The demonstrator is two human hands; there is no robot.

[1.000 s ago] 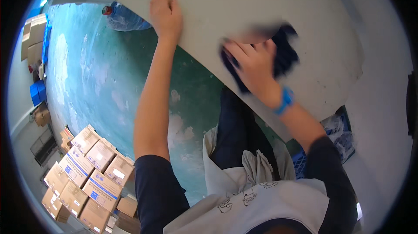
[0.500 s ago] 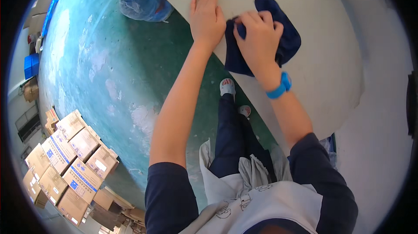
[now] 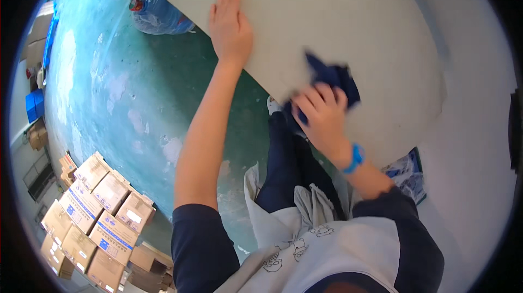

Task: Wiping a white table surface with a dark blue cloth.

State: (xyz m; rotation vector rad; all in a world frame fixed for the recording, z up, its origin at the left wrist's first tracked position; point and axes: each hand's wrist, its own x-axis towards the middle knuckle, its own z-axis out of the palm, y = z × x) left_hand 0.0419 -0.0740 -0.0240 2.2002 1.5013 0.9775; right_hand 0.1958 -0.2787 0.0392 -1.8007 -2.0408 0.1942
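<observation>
My left hand (image 3: pixel 231 27) lies flat on the pale tabletop (image 3: pixel 348 15) near its left edge, fingers stretched out and holding nothing. Lower and to the right, my right hand (image 3: pixel 322 117) grips a bunched dark blue cloth (image 3: pixel 339 78) against the table. Part of the cloth sticks out beyond the fingers, and some hangs at the table's near edge. The cloth and fingertips are slightly blurred by motion. A blue watch-like band (image 3: pixel 354 158) is on my right wrist.
A large clear water bottle wrapped in plastic (image 3: pixel 158 14) stands on the green floor (image 3: pixel 117 91) beyond the table's left edge. Stacked cardboard boxes (image 3: pixel 101 211) stand at the lower left. A white wall (image 3: pixel 468 146) runs along the right, with a bin-like container (image 3: pixel 411 176) below the table.
My right hand has pulled the cloth down toward me, and the cloth is more crumpled. My left hand shows slightly lower and further left, still flat; the whole view has shifted too.
</observation>
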